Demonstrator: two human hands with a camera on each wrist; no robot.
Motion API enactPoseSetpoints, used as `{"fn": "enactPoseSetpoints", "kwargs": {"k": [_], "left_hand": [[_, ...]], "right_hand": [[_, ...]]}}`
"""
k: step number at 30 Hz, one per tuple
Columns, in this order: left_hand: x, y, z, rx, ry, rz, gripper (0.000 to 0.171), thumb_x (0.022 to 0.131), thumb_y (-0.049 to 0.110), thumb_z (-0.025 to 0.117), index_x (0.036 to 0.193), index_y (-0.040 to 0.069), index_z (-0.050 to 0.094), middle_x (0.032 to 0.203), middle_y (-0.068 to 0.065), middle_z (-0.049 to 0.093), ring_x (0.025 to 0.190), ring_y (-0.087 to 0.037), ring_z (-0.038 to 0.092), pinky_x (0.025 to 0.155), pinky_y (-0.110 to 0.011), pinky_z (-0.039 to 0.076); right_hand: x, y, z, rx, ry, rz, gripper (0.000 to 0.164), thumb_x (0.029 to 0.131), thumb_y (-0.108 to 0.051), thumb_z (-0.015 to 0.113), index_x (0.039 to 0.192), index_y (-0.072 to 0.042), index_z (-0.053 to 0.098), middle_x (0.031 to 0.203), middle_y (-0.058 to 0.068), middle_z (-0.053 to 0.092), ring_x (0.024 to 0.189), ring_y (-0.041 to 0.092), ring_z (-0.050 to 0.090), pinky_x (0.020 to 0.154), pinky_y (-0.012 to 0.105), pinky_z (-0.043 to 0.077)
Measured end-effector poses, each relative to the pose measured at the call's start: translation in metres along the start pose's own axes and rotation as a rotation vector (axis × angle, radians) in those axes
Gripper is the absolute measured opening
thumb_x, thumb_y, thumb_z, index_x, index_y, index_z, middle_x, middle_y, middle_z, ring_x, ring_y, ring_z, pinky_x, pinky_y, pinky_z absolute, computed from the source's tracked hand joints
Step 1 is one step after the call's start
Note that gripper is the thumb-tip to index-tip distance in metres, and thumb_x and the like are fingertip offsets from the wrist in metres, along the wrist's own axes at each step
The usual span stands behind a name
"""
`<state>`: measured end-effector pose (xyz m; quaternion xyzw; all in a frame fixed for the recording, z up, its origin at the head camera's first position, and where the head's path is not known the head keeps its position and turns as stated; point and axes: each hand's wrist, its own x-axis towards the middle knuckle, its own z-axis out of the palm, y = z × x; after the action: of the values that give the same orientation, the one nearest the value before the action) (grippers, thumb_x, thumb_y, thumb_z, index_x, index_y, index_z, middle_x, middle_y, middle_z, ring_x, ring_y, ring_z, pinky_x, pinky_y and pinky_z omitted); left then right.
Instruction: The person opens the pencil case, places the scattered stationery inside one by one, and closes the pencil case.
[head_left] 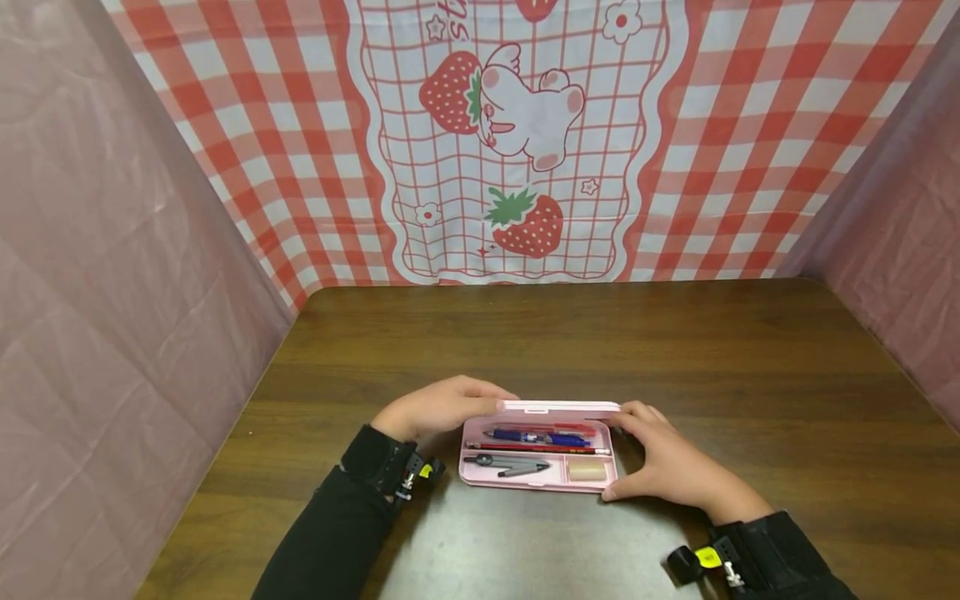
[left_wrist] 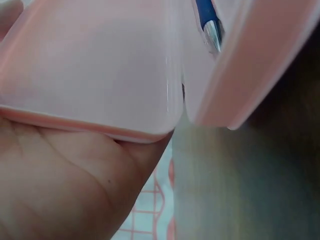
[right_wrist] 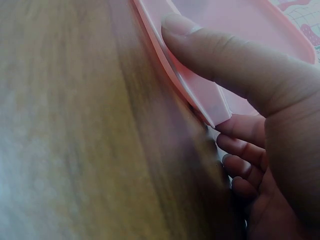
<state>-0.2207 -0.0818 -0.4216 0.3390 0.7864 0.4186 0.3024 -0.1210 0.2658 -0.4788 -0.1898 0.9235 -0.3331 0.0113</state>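
A pink pencil case (head_left: pixel 525 486) lies on the table with its lid (head_left: pixel 561 407) raised along the far side. My left hand (head_left: pixel 442 408) holds the lid at its left end; in the left wrist view the palm (left_wrist: pixel 55 175) lies against the lid's outer face. My right hand (head_left: pixel 667 458) grips the case's right end, thumb (right_wrist: pixel 215 52) along the side wall and fingers near the back corner. Inside are a blue pen (head_left: pixel 517 436), a red-and-black pencil (head_left: pixel 525 448), a grey compass (head_left: pixel 510 462) and a beige block (head_left: pixel 587 472) in its own compartment. A red pen behind is partly hidden.
The brown wooden table (head_left: pixel 360 333) reaches back to a red-and-white checked cloth (head_left: pixel 750 125) with strawberry prints. Pink curtains (head_left: pixel 112 292) hang at both sides. A small strapped camera (head_left: pixel 684 565) sits on each wrist.
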Motion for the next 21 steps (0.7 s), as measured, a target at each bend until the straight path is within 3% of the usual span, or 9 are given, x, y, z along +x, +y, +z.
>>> {"fn": "enactPoseSetpoints", "kwargs": {"k": [6, 11, 16, 21], "left_hand": [[0.001, 0.01, 0.007, 0.104, -0.045, -0.004, 0.048, 0.106, 0.036, 0.056, 0.148, 0.013, 0.057, 0.142, -0.003, 0.06, 0.128, -0.017, 0.055, 0.108, -0.04, 0.042], [0.001, 0.021, 0.016, 0.224, -0.041, -0.046, 0.053, 0.104, 0.037, 0.058, 0.151, 0.013, 0.053, 0.148, -0.004, 0.056, 0.135, -0.017, 0.05, 0.111, -0.039, 0.039], [0.001, 0.037, 0.032, 0.435, -0.048, -0.078, 0.062, 0.104, 0.037, 0.056, 0.158, 0.009, 0.042, 0.16, -0.007, 0.042, 0.147, -0.02, 0.036, 0.119, -0.038, 0.029], [-0.001, 0.05, 0.054, 0.68, -0.033, -0.122, 0.067, 0.104, 0.038, 0.051, 0.16, 0.005, 0.033, 0.166, -0.012, 0.031, 0.153, -0.023, 0.027, 0.122, -0.038, 0.022]], "right_hand": [[-0.001, 0.0, 0.0, 0.014, 0.014, 0.002, 0.09, 0.062, -0.061, 0.093, 0.126, -0.006, 0.063, 0.131, 0.009, 0.051, 0.122, 0.033, 0.046, 0.1, 0.059, 0.041], [0.0, 0.0, 0.0, 0.024, 0.02, -0.017, 0.087, 0.062, -0.061, 0.093, 0.125, -0.008, 0.064, 0.127, 0.004, 0.052, 0.119, 0.029, 0.047, 0.099, 0.057, 0.042], [0.0, -0.001, 0.0, 0.017, 0.021, -0.025, 0.092, 0.062, -0.063, 0.092, 0.128, -0.006, 0.063, 0.126, 0.002, 0.053, 0.118, 0.028, 0.048, 0.098, 0.055, 0.043], [0.001, 0.0, 0.0, 0.026, 0.022, -0.038, 0.086, 0.064, -0.061, 0.093, 0.126, -0.008, 0.063, 0.126, 0.002, 0.053, 0.118, 0.028, 0.048, 0.097, 0.055, 0.043]]}}
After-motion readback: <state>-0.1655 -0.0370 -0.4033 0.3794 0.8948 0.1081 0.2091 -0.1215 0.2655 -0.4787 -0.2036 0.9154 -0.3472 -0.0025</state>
